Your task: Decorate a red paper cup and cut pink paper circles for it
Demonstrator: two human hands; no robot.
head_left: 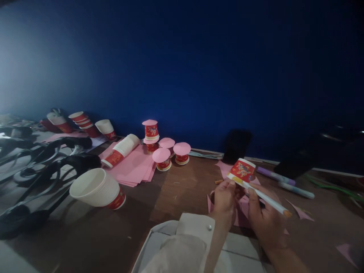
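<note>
Pinching a red cup by its lower edge, the left hand keeps its fingers closed, and the right hand grips a white pen against that edge; the cup is tilted above the right part of the table. To the left leans a big stack of nested cups, its mouth open and more cups inside. Beyond it a second stack lies on pink sheets. Further on are five short cups topped with pink discs, one standing on another. At the far left are a white-and-red cup, a red stack and a cup holding something too blurred to tell. Around these, pink scraps lie beneath and beside the hands, which partly hide them. A purple pen and a pale pen lie past the right hand. Black cables crowd the left side, behind the big stack. A dark slab leans on the blue wall.
</note>
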